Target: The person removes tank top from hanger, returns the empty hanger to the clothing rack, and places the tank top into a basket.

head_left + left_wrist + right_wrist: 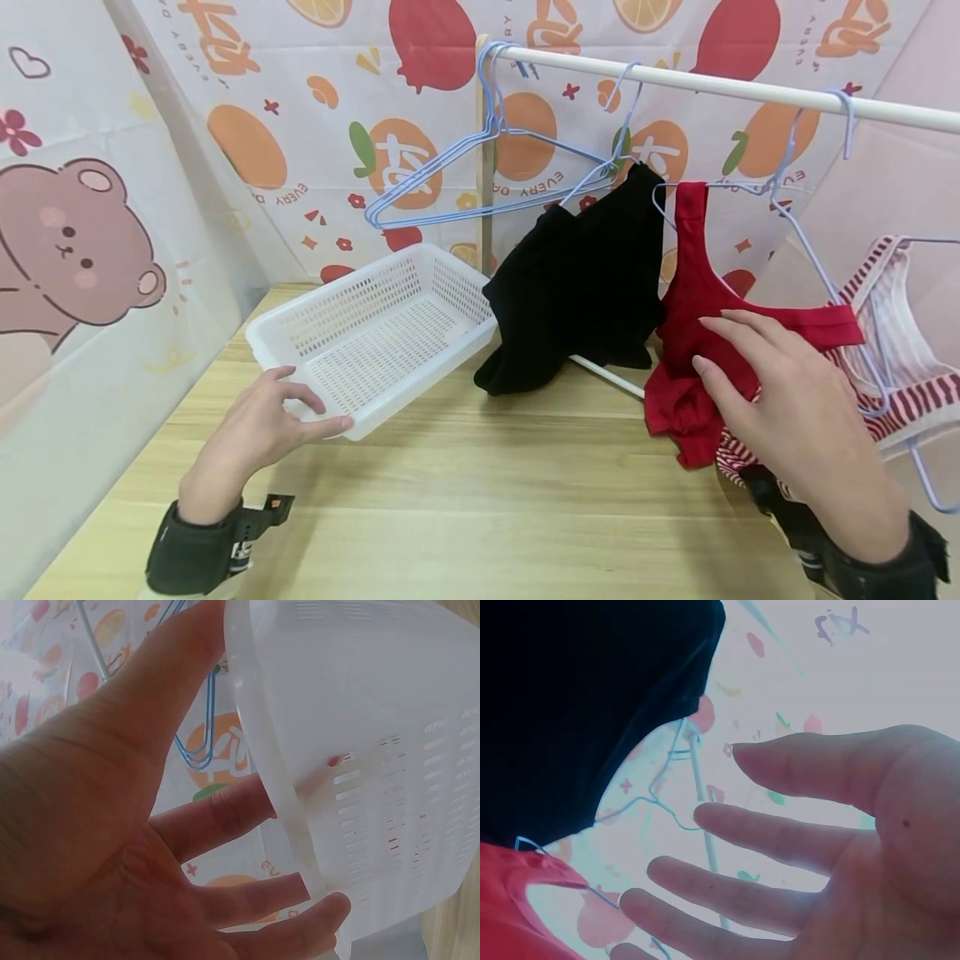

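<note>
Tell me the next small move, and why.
Probably bring the right hand in to grip the red top: that hand is empty and close to it, while the left hand holds the white basket, which is empty.

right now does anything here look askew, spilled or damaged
Mostly uneven hanging. The red top is bunched at its lower end instead of falling smooth, and the black garment slants, one lower corner drooping to the left, though the viewing angle may exaggerate that. I see no spill or damage.
</note>
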Demonstrator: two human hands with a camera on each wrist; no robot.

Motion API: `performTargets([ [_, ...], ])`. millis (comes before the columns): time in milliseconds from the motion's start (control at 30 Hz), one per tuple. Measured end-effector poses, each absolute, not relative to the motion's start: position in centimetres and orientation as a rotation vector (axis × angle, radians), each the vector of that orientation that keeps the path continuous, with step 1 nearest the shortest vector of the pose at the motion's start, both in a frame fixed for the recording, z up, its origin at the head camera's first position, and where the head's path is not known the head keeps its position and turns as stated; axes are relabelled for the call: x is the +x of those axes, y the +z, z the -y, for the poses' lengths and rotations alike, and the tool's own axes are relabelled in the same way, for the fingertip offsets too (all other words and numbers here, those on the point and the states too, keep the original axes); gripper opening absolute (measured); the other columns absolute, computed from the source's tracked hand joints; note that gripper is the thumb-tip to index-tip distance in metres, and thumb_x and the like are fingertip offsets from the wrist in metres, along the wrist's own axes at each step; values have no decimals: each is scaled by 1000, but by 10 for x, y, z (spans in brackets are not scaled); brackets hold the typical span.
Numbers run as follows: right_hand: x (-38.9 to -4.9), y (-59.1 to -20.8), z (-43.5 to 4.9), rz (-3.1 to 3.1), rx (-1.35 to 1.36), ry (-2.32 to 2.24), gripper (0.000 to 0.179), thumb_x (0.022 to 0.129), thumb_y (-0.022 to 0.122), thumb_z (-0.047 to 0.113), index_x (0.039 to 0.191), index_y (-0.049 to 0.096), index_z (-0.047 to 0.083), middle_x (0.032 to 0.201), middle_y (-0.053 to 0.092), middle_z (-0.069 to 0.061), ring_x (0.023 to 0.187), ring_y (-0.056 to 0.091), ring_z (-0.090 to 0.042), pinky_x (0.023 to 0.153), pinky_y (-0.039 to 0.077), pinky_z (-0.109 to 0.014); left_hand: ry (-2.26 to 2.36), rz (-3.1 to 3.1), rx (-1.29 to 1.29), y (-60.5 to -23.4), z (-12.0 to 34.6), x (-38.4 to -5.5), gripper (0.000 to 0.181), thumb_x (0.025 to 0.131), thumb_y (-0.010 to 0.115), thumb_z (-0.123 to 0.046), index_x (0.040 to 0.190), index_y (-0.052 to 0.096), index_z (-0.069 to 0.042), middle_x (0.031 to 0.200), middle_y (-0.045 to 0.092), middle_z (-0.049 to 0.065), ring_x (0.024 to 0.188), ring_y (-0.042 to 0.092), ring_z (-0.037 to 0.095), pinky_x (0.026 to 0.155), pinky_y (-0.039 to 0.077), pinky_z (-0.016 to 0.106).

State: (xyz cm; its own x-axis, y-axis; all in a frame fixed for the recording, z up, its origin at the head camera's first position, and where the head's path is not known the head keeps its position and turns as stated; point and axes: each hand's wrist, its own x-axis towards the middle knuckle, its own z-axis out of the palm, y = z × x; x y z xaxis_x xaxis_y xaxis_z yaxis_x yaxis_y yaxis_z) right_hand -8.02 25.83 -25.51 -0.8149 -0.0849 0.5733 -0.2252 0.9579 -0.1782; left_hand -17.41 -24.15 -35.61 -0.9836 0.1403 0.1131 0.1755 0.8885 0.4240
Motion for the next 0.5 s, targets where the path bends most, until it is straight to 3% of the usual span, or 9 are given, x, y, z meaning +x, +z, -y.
performTargets([
  [167,-75,-248,-261,2490,205,309,51,85,80,13,134,66,8,138,61,-24,122,57,-47,94,46,-71,-679,2974,-246,-356,241,-174,44,70,92,-50,80,77,-11,143,46,43,126,49,60,90,47,59],
  [367,-70,-242,-267,2417,178,302,48,86,78,14,132,68,7,136,63,-22,118,59,-46,85,48,-64,-667,2973,-247,-354,242,-175,44,70,92,-50,80,78,-11,142,46,44,126,49,61,91,47,61],
  [500,-66,-239,-271,2363,133,307,46,87,76,16,132,68,8,136,63,-24,119,58,-48,86,46,-66,-671,2975,-247,-353,241,-174,44,70,92,-51,80,77,-11,142,46,45,125,49,61,91,47,62],
])
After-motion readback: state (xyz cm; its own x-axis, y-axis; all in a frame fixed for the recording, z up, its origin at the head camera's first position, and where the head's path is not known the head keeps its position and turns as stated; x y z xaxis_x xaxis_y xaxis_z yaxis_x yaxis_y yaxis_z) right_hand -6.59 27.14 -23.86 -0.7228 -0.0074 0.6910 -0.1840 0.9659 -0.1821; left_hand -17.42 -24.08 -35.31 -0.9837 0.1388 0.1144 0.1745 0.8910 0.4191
